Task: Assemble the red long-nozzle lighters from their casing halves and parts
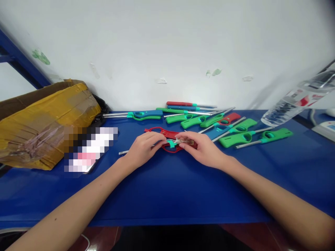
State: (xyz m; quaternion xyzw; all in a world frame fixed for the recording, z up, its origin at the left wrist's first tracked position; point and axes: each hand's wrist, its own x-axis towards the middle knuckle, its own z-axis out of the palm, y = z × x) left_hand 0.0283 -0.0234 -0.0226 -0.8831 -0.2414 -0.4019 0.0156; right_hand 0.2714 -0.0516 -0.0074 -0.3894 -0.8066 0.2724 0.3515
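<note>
My left hand [142,146] is closed in a pinch beside a small turquoise trigger [172,143]; its fingertips hide whatever is in them. My right hand [202,148] grips a clear, amber-tinted fuel tank [187,142] of a gas lighter between thumb and fingers. Under and behind both hands lie opened red lighter casing parts [169,134], one with a trigger-guard loop nearer me. A thin metal tube [123,152] pokes out to the left from beneath my left hand.
Several long-necked lighters [188,120] in green, blue and red lie along the wall. A taped box [47,129] and a blurred-out phone [92,150] are at left on the blue table [162,195]. A water bottle [295,101] leans at right.
</note>
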